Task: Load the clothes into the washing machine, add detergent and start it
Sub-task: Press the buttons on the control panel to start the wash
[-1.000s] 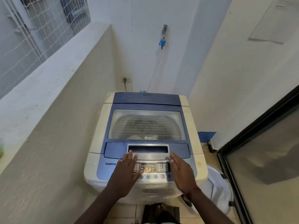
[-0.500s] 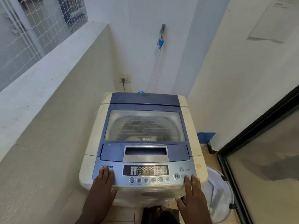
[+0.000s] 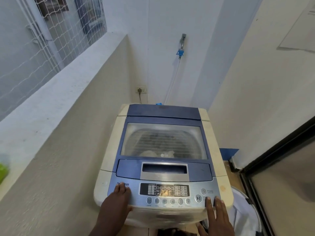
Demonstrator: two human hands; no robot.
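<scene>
A cream and blue top-loading washing machine [image 3: 109, 178] stands in front of me with its glass lid [image 3: 163, 142] closed. Clothes [image 3: 158, 153] show dimly through the glass inside the drum. The control panel [image 3: 164, 189] with a lit display and a row of round buttons runs along the front. My left hand [image 3: 117, 200] lies flat on the panel's left end, holding nothing. My right hand [image 3: 215, 213] rests at the right end, fingertips beside the start/pause button [image 3: 198, 198], fingers spread.
A low beige wall [image 3: 56, 150] runs close along the left, with a green object [image 3: 3, 171] on its ledge. A tap and hose [image 3: 180, 48] and a wall socket [image 3: 141, 90] are behind the machine. A white basket [image 3: 245, 213] and a dark-framed glass door [image 3: 279, 167] are on the right.
Both hands moved apart from the middle of the panel, near the lid handle, to its left and right front corners. The view shifted slightly.
</scene>
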